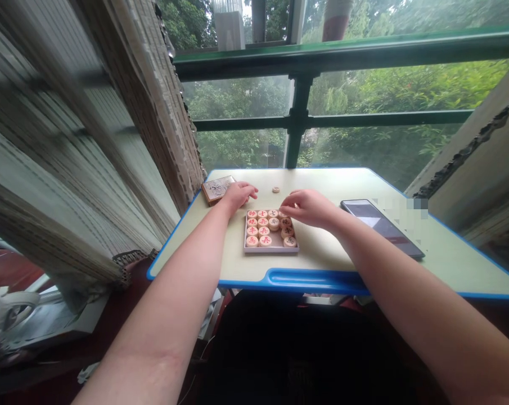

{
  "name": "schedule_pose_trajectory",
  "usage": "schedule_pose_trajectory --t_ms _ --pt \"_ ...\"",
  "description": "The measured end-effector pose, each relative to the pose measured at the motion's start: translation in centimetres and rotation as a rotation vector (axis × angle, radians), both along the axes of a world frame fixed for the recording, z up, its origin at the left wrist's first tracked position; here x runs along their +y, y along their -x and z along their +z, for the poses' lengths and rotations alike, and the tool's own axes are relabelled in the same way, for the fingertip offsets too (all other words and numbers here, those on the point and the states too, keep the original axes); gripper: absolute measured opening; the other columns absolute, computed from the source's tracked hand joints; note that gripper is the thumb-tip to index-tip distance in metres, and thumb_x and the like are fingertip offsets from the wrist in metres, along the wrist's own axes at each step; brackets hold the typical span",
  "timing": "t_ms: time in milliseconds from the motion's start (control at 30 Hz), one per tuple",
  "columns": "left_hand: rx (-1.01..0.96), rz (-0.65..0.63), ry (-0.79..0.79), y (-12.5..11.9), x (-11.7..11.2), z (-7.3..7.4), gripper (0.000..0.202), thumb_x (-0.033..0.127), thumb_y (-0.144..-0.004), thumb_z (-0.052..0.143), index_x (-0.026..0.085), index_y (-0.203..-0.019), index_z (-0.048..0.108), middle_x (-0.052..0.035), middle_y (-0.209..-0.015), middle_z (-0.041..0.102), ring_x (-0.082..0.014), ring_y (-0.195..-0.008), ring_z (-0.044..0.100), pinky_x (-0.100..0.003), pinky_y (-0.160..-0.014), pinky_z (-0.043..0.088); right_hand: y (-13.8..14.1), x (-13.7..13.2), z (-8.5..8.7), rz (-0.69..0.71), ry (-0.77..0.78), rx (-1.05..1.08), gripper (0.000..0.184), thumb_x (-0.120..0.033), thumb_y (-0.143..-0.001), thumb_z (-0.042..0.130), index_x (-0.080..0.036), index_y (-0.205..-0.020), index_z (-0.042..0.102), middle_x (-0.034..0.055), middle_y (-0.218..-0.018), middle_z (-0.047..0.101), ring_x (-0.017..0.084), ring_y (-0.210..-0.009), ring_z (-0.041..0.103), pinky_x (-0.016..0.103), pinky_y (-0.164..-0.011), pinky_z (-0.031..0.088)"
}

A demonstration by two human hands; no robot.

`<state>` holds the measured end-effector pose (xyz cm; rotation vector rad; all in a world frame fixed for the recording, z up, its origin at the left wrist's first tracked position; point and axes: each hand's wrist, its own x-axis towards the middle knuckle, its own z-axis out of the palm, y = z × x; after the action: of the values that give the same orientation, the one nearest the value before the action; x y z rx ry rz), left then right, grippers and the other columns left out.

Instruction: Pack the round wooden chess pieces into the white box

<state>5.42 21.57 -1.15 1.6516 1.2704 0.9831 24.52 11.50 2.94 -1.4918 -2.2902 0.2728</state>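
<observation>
A shallow box (271, 250) of round wooden Chinese chess pieces sits on the table in front of me. Red-marked pieces (262, 232) fill its left two columns, and dark-marked ones (290, 242) stand along the right. A gap shows in the lower part of the third column. My right hand (307, 207) is at the box's far right corner, its fingertips closed on a chess piece (282, 215) that they partly cover. Beyond the box lies one loose chess piece (275, 189). My left hand (239, 194), holding nothing, hovers beside the box's far left corner with loosely bent fingers apart.
A patterned box lid (214, 188) lies at the table's far left, partly behind my left hand. A tablet (381, 228) rests on the right, by my right forearm. The pale table (237, 270) has a blue rim and a pen groove. Curtains and a green-framed window surround it.
</observation>
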Motion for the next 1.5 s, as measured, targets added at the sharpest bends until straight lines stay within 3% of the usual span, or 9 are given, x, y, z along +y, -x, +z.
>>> schedule_pose_trajectory --t_ms 100,200,333,467,767,1067,1367,1433,1500 --pt "0.234 0.172 -0.141 0.4 0.4 0.0 0.018 0.027 -0.063 0.049 0.015 -0.056 0.061 -0.0042 -0.051 0.060 -0.0117 -0.047 0.046 -0.023 -0.047 0.034 -1.1 0.2 0.2 -0.050 0.096 0.011 0.038 -0.044 -0.077 0.052 -0.020 -0.103 0.065 0.0086 -0.098 0.062 0.020 -0.084 0.058 0.030 -0.071 0.044" --pt "0.372 0.214 -0.097 0.8 0.6 0.1 0.031 0.034 -0.070 0.045 0.016 -0.048 0.057 -0.0046 -0.043 0.055 -0.0143 -0.044 0.048 -0.026 -0.047 0.035 -1.9 -0.4 0.6 0.054 0.259 -0.010 0.083 -0.056 -0.063 0.064 -0.029 -0.136 0.033 0.0100 -0.133 0.040 0.028 -0.112 0.048 0.036 -0.087 0.042" --pt "0.444 0.113 -0.033 0.7 0.4 -0.1 0.035 0.034 -0.073 0.042 0.016 -0.046 0.057 -0.0049 -0.040 0.054 -0.0151 -0.039 0.048 -0.027 -0.045 0.035 -1.6 -1.6 1.1 0.121 0.390 -0.176 0.122 -0.058 -0.045 0.074 -0.029 -0.143 0.007 0.0115 -0.146 0.018 0.036 -0.132 0.016 0.048 -0.103 0.024" --pt "0.431 0.081 -0.027 0.4 -0.2 -0.3 0.034 0.032 -0.074 0.042 0.017 -0.047 0.057 -0.0037 -0.040 0.054 -0.0137 -0.035 0.046 -0.026 -0.043 0.035 -0.6 -2.3 1.3 0.077 0.401 -0.251 0.133 -0.059 -0.037 0.076 -0.027 -0.143 0.003 0.0136 -0.147 0.013 0.038 -0.133 0.008 0.051 -0.103 0.021" --pt "0.262 0.030 0.070 -0.3 -0.7 0.0 0.025 0.027 -0.070 0.042 0.015 -0.053 0.056 -0.0034 -0.046 0.058 -0.0096 -0.032 0.042 -0.023 -0.039 0.035 -0.6 -2.2 0.9 0.083 0.322 -0.241 0.122 -0.055 -0.038 0.076 -0.025 -0.141 0.018 0.0133 -0.137 0.034 0.037 -0.129 0.020 0.047 -0.100 0.029" --pt "0.102 0.078 0.093 -0.1 -0.2 -0.2 0.021 0.026 -0.068 0.043 0.014 -0.057 0.056 -0.0053 -0.054 0.061 -0.0082 -0.033 0.043 -0.021 -0.034 0.030 -0.8 -1.4 0.5 0.041 0.310 -0.234 0.112 -0.056 -0.042 0.074 -0.022 -0.138 0.027 0.0144 -0.137 0.033 0.037 -0.129 0.020 0.049 -0.101 0.027" --pt "0.094 0.159 0.055 0.1 0.4 -0.9 0.022 0.031 -0.071 0.044 0.014 -0.067 0.058 -0.0043 -0.062 0.062 -0.0070 -0.039 0.047 -0.018 -0.035 0.029 -1.8 0.1 -0.6 0.033 0.306 -0.140 0.116 -0.060 -0.042 0.073 -0.028 -0.140 0.020 0.0118 -0.144 0.022 0.036 -0.133 0.009 0.052 -0.103 0.022" --pt "0.095 0.157 0.051 0.1 0.4 -1.0 0.022 0.031 -0.071 0.045 0.013 -0.067 0.058 -0.0040 -0.061 0.061 -0.0070 -0.039 0.047 -0.018 -0.035 0.029 -2.1 0.5 -0.8 0.060 0.281 -0.109 0.108 -0.061 -0.049 0.070 -0.028 -0.140 0.021 0.0108 -0.143 0.027 0.034 -0.132 0.015 0.050 -0.102 0.024" --pt "0.094 0.154 0.049 0.0 0.3 -1.0 0.022 0.031 -0.071 0.045 0.013 -0.065 0.058 -0.0035 -0.059 0.060 -0.0069 -0.039 0.046 -0.018 -0.035 0.029 -2.2 1.2 -1.2 0.072 0.199 -0.064 0.083 -0.060 -0.066 0.058 -0.026 -0.137 0.032 0.0096 -0.138 0.037 0.029 -0.129 0.024 0.045 -0.102 0.027"
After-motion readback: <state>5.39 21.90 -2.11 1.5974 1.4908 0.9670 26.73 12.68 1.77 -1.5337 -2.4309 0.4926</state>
